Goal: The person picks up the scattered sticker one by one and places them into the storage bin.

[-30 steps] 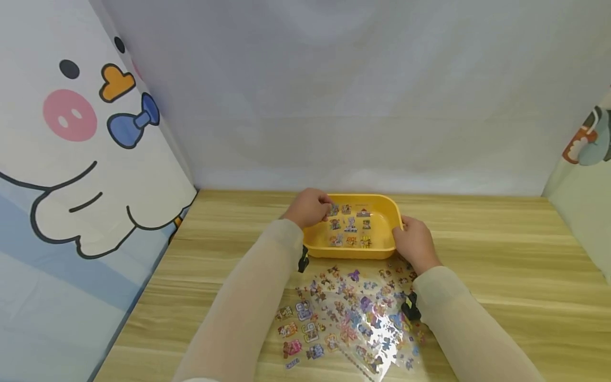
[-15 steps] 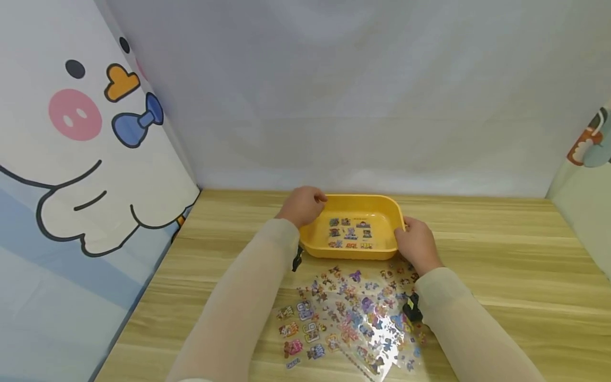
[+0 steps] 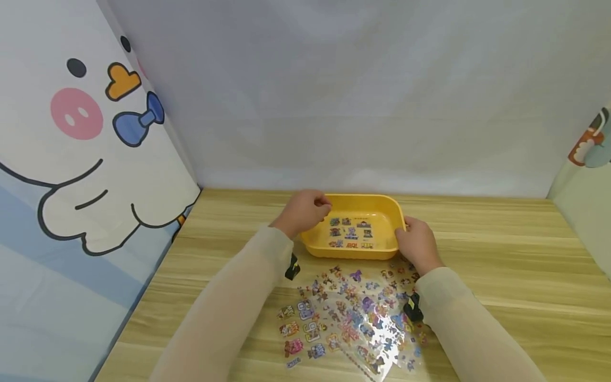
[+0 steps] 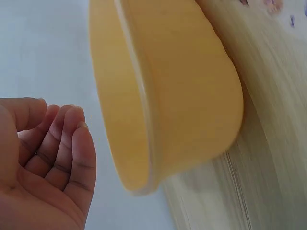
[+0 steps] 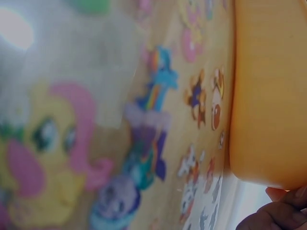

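Observation:
A yellow plastic tray (image 3: 355, 254) stands near the back of the table, and a clear sheet of cartoon stickers (image 3: 350, 233) lies inside it. My left hand (image 3: 305, 211) hovers by the tray's left rim. In the left wrist view that hand (image 4: 53, 163) has loosely bent fingers, holds nothing and is apart from the tray (image 4: 196, 86). With my right hand (image 3: 418, 243) I grip the tray's right rim. The right wrist view catches only part of the fingers (image 5: 283, 213), under the tray's corner (image 5: 271, 100).
Several overlapping clear sticker sheets (image 3: 348, 318) cover the wooden table (image 3: 515, 254) in front of the tray, with glare on them. A white cloth (image 3: 363, 106) hangs behind the table. A cartoon-printed cloth (image 3: 95, 170) is on the left.
My left hand has let go of the sticker sheet, which has dropped flat into the tray. That hand moved left, then slightly back toward the tray. My right hand has kept its grip.

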Tool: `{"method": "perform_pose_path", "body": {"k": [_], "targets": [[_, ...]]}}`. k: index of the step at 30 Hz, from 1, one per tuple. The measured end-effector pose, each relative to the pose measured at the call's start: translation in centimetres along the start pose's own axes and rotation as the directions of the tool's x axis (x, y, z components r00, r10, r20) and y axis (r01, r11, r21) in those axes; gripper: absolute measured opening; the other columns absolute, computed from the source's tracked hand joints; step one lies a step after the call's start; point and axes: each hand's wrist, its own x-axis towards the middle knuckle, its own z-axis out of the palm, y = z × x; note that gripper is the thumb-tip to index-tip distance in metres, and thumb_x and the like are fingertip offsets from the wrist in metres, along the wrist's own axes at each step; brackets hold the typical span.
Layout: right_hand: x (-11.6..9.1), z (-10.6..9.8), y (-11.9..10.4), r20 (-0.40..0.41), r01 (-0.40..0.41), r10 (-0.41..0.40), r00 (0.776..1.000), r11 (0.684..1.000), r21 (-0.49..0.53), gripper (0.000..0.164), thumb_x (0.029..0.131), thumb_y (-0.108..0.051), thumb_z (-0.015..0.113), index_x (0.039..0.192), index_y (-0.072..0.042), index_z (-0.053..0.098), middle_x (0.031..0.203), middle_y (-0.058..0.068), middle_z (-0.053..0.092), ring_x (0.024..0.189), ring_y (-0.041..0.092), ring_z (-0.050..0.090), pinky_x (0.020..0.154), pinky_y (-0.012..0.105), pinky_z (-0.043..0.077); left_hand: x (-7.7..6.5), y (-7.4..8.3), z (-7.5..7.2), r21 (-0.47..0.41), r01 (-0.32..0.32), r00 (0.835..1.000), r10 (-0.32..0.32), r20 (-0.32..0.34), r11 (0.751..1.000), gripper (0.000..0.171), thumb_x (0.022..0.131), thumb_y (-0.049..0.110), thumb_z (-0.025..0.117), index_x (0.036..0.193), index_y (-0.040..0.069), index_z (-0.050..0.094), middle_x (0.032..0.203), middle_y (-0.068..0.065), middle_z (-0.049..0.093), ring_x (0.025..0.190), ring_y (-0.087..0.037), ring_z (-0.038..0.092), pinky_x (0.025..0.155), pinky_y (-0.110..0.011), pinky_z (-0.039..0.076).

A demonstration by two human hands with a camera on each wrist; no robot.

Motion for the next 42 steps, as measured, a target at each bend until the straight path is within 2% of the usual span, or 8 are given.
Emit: {"method": "perform_pose_path", "body": {"k": [8, 17, 22, 26, 33, 37, 42], "targets": [[-0.1, 0.1, -0.1, 0.008, -0.009, 0.009, 1.0, 1.0, 0.001, 0.05, 0.106, -0.018, 0.043, 0.149, 0.006, 0.048, 0.129, 0.025, 0.063, 0.101, 0.03, 0.067, 0.085, 0.043, 0.058, -2.3, 1.0, 0.5, 0.03, -0.049, 0.998, 0.05, -0.029, 0.998, 0.024, 0.106, 0.029, 0.06, 0.12, 0.012, 0.07, 0.106, 0.002, 0.066, 0.093, -0.016, 0.062, 0.083, -0.038, 0.053], [0.0, -0.1, -0.1, 0.019, -0.009, 0.009, 1.0, 1.0, 0.004, 0.049, 0.107, -0.018, 0.043, 0.149, 0.006, 0.047, 0.129, 0.025, 0.063, 0.1, 0.029, 0.067, 0.085, 0.042, 0.058, -5.5, 1.5, 0.7, -0.044, -0.08, 0.995, 0.077, -0.061, 0.996, 0.021, 0.104, 0.029, 0.063, 0.117, 0.015, 0.07, 0.104, 0.005, 0.067, 0.092, -0.015, 0.062, 0.083, -0.037, 0.054], [0.0, -0.1, -0.2, 0.02, -0.01, 0.01, 1.0, 1.0, 0.011, 0.05, 0.107, -0.018, 0.042, 0.15, 0.006, 0.046, 0.132, 0.025, 0.062, 0.103, 0.031, 0.067, 0.087, 0.044, 0.057, -7.5, 1.0, 0.9, -0.07, -0.086, 0.996, 0.083, -0.042, 0.994, 0.022, 0.103, 0.029, 0.065, 0.119, 0.015, 0.07, 0.103, 0.006, 0.067, 0.09, -0.015, 0.062, 0.082, -0.038, 0.054], [-0.1, -0.1, -0.2, 0.022, -0.012, 0.012, 1.0, 1.0, 0.011, 0.05, 0.106, -0.018, 0.042, 0.15, 0.007, 0.046, 0.134, 0.026, 0.061, 0.106, 0.032, 0.066, 0.09, 0.046, 0.056, -8.8, 0.4, 1.3, -0.032, -0.089, 0.995, 0.088, -0.04, 0.996, 0.022, 0.103, 0.029, 0.066, 0.119, 0.015, 0.071, 0.102, 0.007, 0.067, 0.09, -0.013, 0.061, 0.084, -0.037, 0.053], [-0.1, 0.0, 0.0, 0.019, -0.015, 0.015, 1.0, 1.0, 0.015, 0.051, 0.106, -0.018, 0.042, 0.15, 0.007, 0.046, 0.134, 0.026, 0.06, 0.107, 0.032, 0.066, 0.091, 0.046, 0.056, -10.9, -0.6, 2.1, 0.009, -0.077, 0.993, 0.077, -0.088, 0.997, 0.025, 0.102, 0.023, 0.067, 0.122, 0.009, 0.069, 0.105, 0.003, 0.066, 0.096, -0.015, 0.062, 0.089, -0.04, 0.053], [-0.2, 0.0, 0.0, 0.012, -0.005, 0.005, 1.0, 1.0, 0.007, 0.05, 0.106, -0.018, 0.042, 0.149, 0.007, 0.047, 0.13, 0.025, 0.062, 0.103, 0.031, 0.067, 0.087, 0.044, 0.057, -12.0, -1.1, 2.6, 0.04, -0.044, 0.991, 0.048, -0.127, 0.998, 0.029, 0.101, 0.022, 0.068, 0.126, 0.006, 0.067, 0.11, -0.001, 0.067, 0.101, -0.018, 0.062, 0.093, -0.044, 0.052], [-0.2, 0.0, -0.1, -0.004, 0.004, -0.004, 1.0, 1.0, 0.005, 0.049, 0.105, -0.017, 0.043, 0.148, 0.007, 0.048, 0.127, 0.025, 0.064, 0.099, 0.03, 0.067, 0.084, 0.042, 0.058, -13.0, -1.8, 3.2, 0.129, -0.027, 0.98, 0.051, -0.192, 0.991, 0.03, 0.099, 0.021, 0.07, 0.124, 0.004, 0.067, 0.113, -0.007, 0.066, 0.104, -0.023, 0.061, 0.092, -0.046, 0.052]]}}
